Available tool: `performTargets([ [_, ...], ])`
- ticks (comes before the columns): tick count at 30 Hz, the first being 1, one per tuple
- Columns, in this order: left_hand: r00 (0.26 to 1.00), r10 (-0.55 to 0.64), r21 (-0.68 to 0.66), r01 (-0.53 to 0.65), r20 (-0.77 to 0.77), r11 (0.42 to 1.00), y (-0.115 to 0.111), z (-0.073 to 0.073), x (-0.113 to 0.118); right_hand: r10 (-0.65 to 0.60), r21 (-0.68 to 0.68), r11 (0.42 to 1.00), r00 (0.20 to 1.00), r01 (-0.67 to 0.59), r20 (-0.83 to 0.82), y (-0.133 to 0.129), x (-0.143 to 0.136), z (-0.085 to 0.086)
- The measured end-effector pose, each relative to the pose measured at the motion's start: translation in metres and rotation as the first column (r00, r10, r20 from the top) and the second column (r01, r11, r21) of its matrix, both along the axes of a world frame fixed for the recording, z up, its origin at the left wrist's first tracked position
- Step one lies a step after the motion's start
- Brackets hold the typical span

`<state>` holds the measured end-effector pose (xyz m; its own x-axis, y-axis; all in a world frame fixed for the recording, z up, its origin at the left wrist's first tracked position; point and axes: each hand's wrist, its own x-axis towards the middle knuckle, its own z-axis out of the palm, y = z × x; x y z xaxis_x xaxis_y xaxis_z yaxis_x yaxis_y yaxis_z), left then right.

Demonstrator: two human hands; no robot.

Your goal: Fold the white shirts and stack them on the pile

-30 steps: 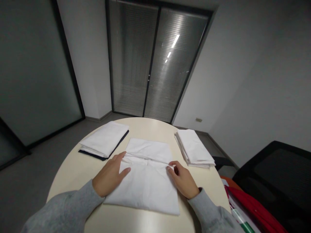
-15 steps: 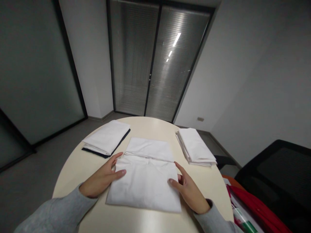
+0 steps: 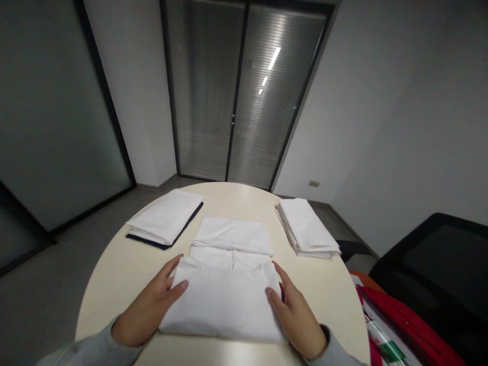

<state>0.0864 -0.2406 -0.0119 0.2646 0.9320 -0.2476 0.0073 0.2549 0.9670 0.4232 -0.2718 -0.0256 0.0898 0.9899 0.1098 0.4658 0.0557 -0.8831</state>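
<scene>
Left hand (image 3: 147, 305): at the near left of the table (image 3: 236, 195), we are pinching the cloth's side, thumb above, fingers partly hidden.
Left stack (image 3: 165, 216): folded white fabric is lying toward the table's far left.
White cloth (image 3: 223, 305): at the table's near middle, we are holding it by both sides; even tension should be smoothing the corner creases.
Right hand (image 3: 299, 315): at the table's near right, we are pinching likewise; matching heights should be preventing skew.
Right stack (image 3: 308, 226): folded fabric is lying toward the table's far right.
</scene>
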Motion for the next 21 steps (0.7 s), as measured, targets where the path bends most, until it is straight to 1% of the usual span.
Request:
performTargets([
  [2,0.982,0.029,0.072,-0.015,-0.186,0.997,0.0,-0.002,-0.002,-0.052,-0.015,0.998,0.982,0.056,0.18,-0.003,-0.001,-0.005],
  [4,0.923,0.072,0.176,-0.004,-0.377,0.984,0.0,-0.005,-0.002,-0.063,-0.009,0.998,0.953,0.069,0.295,-0.007,-0.002,-0.008],
  [6,0.854,0.123,0.278,0.027,-0.506,0.96,-0.001,-0.009,-0.002,-0.055,0.022,0.998,0.929,0.051,0.365,-0.009,-0.003,-0.01],
  [9,0.783,0.186,0.377,0.066,-0.594,0.924,-0.005,-0.018,-0.004,-0.011,0.038,0.999,0.903,-0.006,0.43,-0.011,-0.003,-0.012],
  [11,0.754,0.206,0.397,0.079,-0.623,0.914,-0.007,-0.023,-0.009,0.013,0.031,0.999,0.886,-0.03,0.463,-0.013,-0.003,-0.015],
  [12,0.736,0.217,0.399,0.078,-0.641,0.913,-0.008,-0.023,-0.013,0.016,0.029,0.999,0.879,-0.034,0.476,-0.013,-0.003,-0.016],
  [13,0.712,0.237,0.406,0.073,-0.66,0.911,-0.008,-0.02,-0.017,0.014,0.031,0.999,0.873,-0.033,0.488,-0.014,-0.003,-0.016],
  [14,0.685,0.265,0.421,0.067,-0.678,0.905,-0.008,-0.014,-0.02,0.001,0.042,0.999,0.869,-0.025,0.495,-0.014,-0.002,-0.014],
  [16,0.629,0.338,0.487,0.075,-0.7,0.87,-0.004,0.006,-0.024,-0.06,0.101,0.995,0.869,0.012,0.49,-0.01,0.002,-0.002],
  [17,0.611,0.366,0.53,0.106,-0.702,0.841,0.0,0.019,-0.023,-0.115,0.148,0.988,0.872,0.049,0.475,-0.005,0.004,0.007],
  [19,0.609,0.373,0.609,0.237,-0.7,0.757,0.015,0.043,-0.016,-0.226,0.24,0.962,0.878,0.132,0.421,0.014,0.012,0.027],
  [20,0.609,0.351,0.628,0.326,-0.711,0.707,0.025,0.052,-0.009,-0.264,0.264,0.95,0.88,0.166,0.395,0.027,0.016,0.036],
  [21,0.6,0.325,0.631,0.414,-0.731,0.656,0.036,0.058,-0.001,-0.261,0.254,0.952,0.887,0.171,0.382,0.042,0.02,0.043],
])
